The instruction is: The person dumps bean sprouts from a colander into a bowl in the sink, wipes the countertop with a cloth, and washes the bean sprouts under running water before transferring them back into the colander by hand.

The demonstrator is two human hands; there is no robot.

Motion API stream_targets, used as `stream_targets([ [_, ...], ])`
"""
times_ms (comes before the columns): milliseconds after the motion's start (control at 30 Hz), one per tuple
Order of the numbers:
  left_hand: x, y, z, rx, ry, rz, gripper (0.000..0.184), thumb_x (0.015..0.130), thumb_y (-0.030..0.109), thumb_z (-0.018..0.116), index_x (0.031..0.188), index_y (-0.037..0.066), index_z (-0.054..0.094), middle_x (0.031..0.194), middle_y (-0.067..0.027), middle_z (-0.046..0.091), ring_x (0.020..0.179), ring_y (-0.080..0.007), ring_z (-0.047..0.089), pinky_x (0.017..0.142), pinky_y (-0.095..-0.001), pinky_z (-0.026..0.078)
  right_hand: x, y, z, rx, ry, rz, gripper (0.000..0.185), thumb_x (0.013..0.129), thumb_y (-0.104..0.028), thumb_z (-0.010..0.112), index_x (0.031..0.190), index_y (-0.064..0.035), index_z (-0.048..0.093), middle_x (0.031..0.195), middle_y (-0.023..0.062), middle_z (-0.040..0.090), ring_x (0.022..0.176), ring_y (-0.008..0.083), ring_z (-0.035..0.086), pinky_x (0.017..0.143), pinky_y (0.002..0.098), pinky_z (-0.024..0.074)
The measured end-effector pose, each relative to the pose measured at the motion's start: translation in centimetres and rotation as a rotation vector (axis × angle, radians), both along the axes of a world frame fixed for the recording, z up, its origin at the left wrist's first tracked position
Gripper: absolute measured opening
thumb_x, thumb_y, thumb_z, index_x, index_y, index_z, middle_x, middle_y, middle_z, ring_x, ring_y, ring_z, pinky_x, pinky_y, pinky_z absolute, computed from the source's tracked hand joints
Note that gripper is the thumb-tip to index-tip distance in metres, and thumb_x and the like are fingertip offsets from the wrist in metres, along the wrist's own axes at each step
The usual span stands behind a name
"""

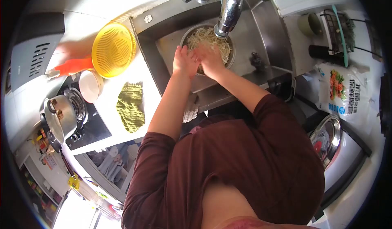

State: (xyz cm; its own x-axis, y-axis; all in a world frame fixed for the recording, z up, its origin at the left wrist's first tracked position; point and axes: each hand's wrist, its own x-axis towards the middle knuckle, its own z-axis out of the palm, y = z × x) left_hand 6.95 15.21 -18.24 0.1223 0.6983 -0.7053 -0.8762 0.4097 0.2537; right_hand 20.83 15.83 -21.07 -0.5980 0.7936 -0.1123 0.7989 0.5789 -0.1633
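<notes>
Pale, thin strands that look like bean sprouts (210,39) fill a round metal bowl (233,53) standing in the sink. My left hand (185,61) is at the bowl's near left rim, fingers stretched out and slightly apart, with nothing seen in them. Beside it, my right hand (210,59) reaches over the near part of the sprouts. Motion smears its fingers, so whether they grip any strands is unclear. The chrome faucet (229,13) hangs above the bowl's far right side; no water stream shows from it.
The steel sink (163,41) surrounds the bowl, with a dark drain piece (257,61) to the right. On the left counter are a yellow colander (112,49), a white bowl (90,85), a green cloth (130,106) and a pot (61,119). A printed plastic bag (341,90) lies right.
</notes>
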Motion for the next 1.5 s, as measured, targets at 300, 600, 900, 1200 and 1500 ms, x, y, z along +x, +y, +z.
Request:
stream_targets([
  [300, -1.3, -0.3, 1.3, 0.002, 0.208, -0.076, 0.066, 0.095, 0.049, 0.031, 0.145, 0.012, 0.011, 0.15, -0.0194, 0.012, 0.138, -0.032, 0.017, 0.111, -0.0479, 0.015, 0.2, 1.5, -1.1, -0.03, -0.133, -0.108, 0.059, 0.079, -0.029, 0.06, 0.133, -0.0129, 0.043, 0.144, 0.0142, 0.029, 0.137, 0.031, 0.02, 0.104, 0.0615, 0.018],
  [600, -8.7, -4.0, 8.9, 0.03, 0.245, 0.438, 0.092, 0.086, 0.055, 0.051, 0.143, 0.006, -0.003, 0.128, -0.0254, 0.039, 0.112, -0.0361, 0.049, 0.093, -0.0511, 0.044, 2.6, 4.8, -1.9, -0.116, -0.143, 0.048, 0.075, 0.065, -0.041, 0.075, 0.13, -0.0211, 0.044, 0.14, 0.014, 0.031, 0.132, 0.0331, 0.027, 0.103, 0.0602, 0.0209],
  [900, -14.3, -2.2, 7.3, -0.083, 0.2, 0.584, 0.047, 0.097, 0.028, 0.039, 0.13, -0.001, 0.023, 0.121, -0.0265, 0.043, 0.106, -0.0328, 0.054, 0.085, -0.0423, 0.053, 2.3, 4.1, -2.4, -0.058, -0.18, 0.109, 0.075, 0.065, -0.035, 0.076, 0.131, -0.0205, 0.043, 0.137, 0.0145, 0.036, 0.132, 0.0313, 0.03, 0.1, 0.0607, 0.0242],
  [1200, -12.4, -4.7, 10.2, -0.042, 0.416, 0.416, 0.031, 0.093, 0.007, 0.033, 0.122, -0.002, 0.038, 0.116, -0.0197, 0.052, 0.106, -0.0317, 0.056, 0.087, -0.0414, 0.052, 2.7, 4.1, -0.9, -0.21, -0.182, -0.143, 0.07, 0.072, -0.027, 0.073, 0.134, -0.024, 0.04, 0.146, 0.0131, 0.026, 0.133, 0.0351, 0.027, 0.101, 0.0591, 0.0279],
  [1500, -7.7, -11.1, 11.9, -0.029, 0.571, 0.093, 0.034, 0.089, 0.005, 0.039, 0.122, -0.003, 0.04, 0.109, -0.0171, 0.059, 0.095, -0.0277, 0.063, 0.077, -0.0367, 0.056, 3.1, 3.4, -1.7, -0.144, -0.212, -0.109, 0.069, 0.071, -0.028, 0.073, 0.132, -0.0235, 0.042, 0.145, 0.0106, 0.028, 0.132, 0.0354, 0.028, 0.095, 0.0604, 0.0341],
])
